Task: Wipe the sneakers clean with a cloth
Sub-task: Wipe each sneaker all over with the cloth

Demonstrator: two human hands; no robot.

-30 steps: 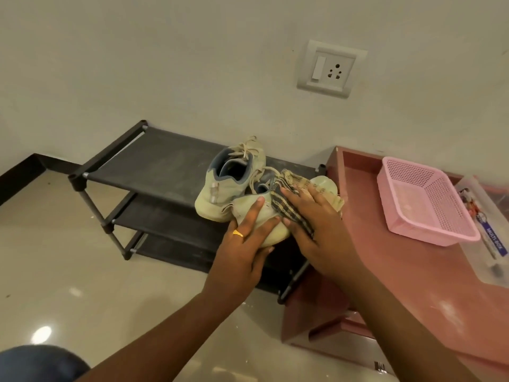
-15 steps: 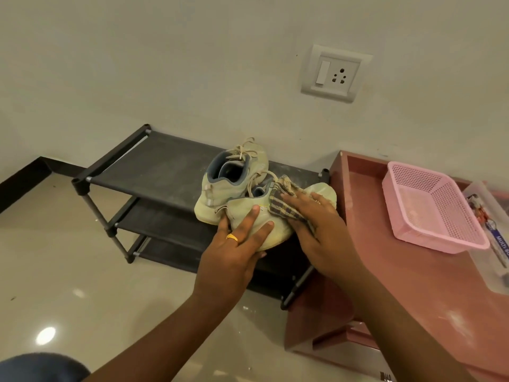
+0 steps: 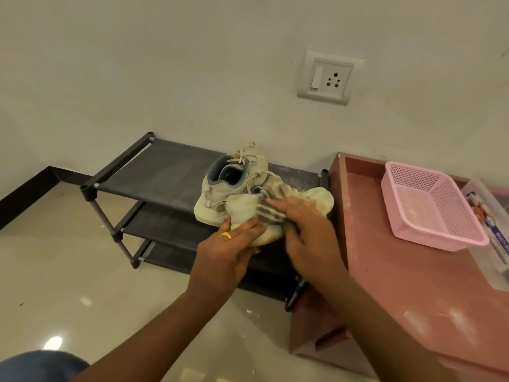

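Observation:
Two pale yellow sneakers sit side by side on the top shelf of a black shoe rack (image 3: 165,166). The far sneaker (image 3: 234,186) shows its blue-grey lining. The near sneaker (image 3: 321,199) points its toe to the right. My left hand (image 3: 225,252), with a gold ring, holds the near sneaker's heel between thumb and fingers. My right hand (image 3: 305,232) lies flat and blurred on a striped cloth (image 3: 271,201), pressing it against the near sneaker's side. Most of the cloth is hidden under my palm.
A pink-brown table (image 3: 399,285) with a raised rim butts against the rack's right end. On it stand a pink mesh basket (image 3: 429,205) and a clear plastic box (image 3: 493,235). A wall socket (image 3: 329,78) is above. A glossy tile floor lies to the left.
My right hand has slid the cloth along the near sneaker from the toe side toward the heel. My left hand has shifted lower on the heel, with its fingers closer together.

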